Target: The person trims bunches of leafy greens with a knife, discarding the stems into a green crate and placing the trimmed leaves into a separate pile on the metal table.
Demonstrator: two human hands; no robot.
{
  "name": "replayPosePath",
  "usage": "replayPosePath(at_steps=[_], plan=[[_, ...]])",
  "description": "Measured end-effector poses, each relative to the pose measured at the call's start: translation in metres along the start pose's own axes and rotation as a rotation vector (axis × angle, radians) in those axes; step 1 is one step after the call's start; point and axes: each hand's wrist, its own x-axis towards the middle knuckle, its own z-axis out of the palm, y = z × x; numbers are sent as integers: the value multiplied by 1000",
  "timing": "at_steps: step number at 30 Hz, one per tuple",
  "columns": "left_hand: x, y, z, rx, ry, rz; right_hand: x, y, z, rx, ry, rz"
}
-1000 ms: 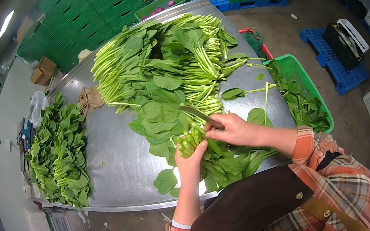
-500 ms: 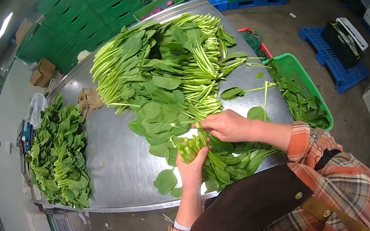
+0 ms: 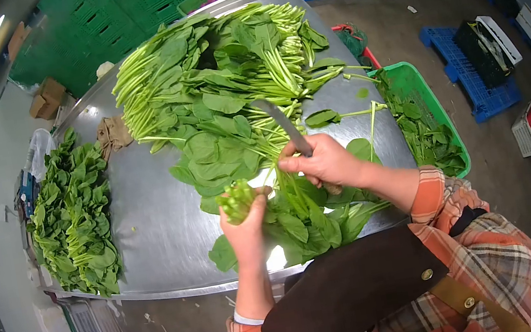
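My left hand is wrapped round a bunch of leafy greens, its cut stem ends pointing up and its leaves trailing to the right over the table's near edge. My right hand grips a knife, the blade angled up and away from me and the handle's end showing below the fist. Behind both hands spreads a big heap of the same greens on the metal table. Loose leaves, such as a single stalk, lie to the right of the heap.
A second pile of greens lies at the table's left end, near a brown cloth. A green crate with leaves in it stands against the right side. Stacked green crates and a blue pallet are farther off.
My left hand has moved slightly left with the bunch. My right hand, close by the stem ends before, has come away to the right, and the knife blade now points up in plain view.
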Motion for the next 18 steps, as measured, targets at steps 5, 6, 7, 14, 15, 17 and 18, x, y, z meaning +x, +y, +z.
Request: replayPosePath(at_steps=[5, 6, 7, 14, 15, 17, 18], plan=[[-1, 1, -1, -53, -159, -148, 0, 1, 19, 38, -31, 16], [-1, -11, -1, -32, -169, -135, -2, 2, 26, 98, -38, 51], [-2, -17, -1, -74, -125, -127, 0, 2, 24, 124, -38, 33], [-16, 35, -110, -91, 254, 16, 39, 37, -59, -755, 142, -154], [-24, 49, -129, -61, 319, 81, 49, 60, -63, -1115, 213, -541], [-35, 75, -167, -109, 282, 196, 49, 77, -29, -1043, 36, -424], [-36, 86, -179, -56, 250, 296, 52, 85, -6, -998, -131, -346]])
